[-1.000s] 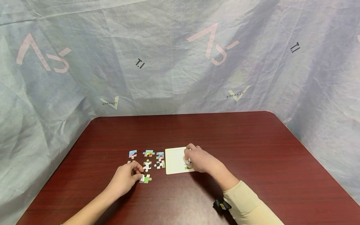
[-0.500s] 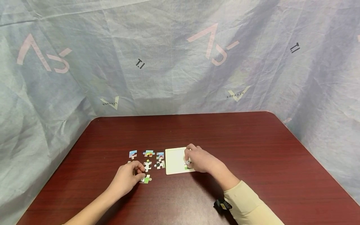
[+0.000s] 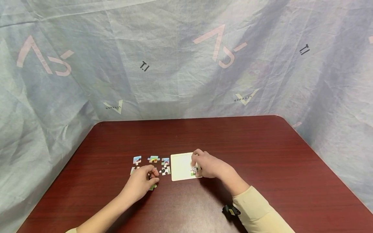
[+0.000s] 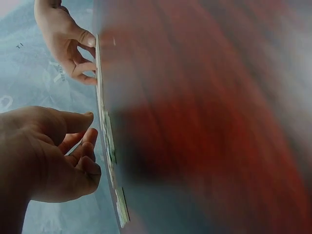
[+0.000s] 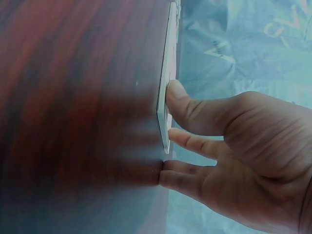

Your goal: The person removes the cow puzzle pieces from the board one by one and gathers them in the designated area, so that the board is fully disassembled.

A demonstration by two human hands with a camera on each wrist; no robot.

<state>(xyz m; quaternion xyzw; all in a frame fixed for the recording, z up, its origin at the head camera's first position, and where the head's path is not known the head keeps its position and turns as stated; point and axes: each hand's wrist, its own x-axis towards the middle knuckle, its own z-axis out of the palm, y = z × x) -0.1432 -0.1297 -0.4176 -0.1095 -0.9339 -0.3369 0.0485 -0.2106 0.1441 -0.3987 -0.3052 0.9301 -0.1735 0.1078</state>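
Observation:
In the head view, my left hand (image 3: 141, 180) hovers over the jigsaw pieces on the left, loosely bent. The left wrist view shows its thumb and fingers apart, with nothing visible between them. It partly covers a green-and-white jigsaw piece (image 3: 152, 187) and hides most of another. My right hand (image 3: 207, 164) is at the right end of a cream puzzle board (image 3: 181, 166); its thumb and a finger touch the board's top in the right wrist view. Beside those fingertips, a green-and-white puzzle piece (image 3: 193, 171) shows on the board. The rest of that area is hidden by the hand.
More loose jigsaw pieces lie left of the board: one with a yellow patch (image 3: 153, 159), a blue one (image 3: 165, 161), a black-and-white one (image 3: 165, 170) and a corner piece (image 3: 137, 159). All lie on a dark red table (image 3: 247, 139), with a grey cloth (image 3: 175, 81) behind.
My left hand has moved right over the lower jigsaw pieces, covering more of them and uncovering a piece at the left. My right hand has stayed nearly still on the board.

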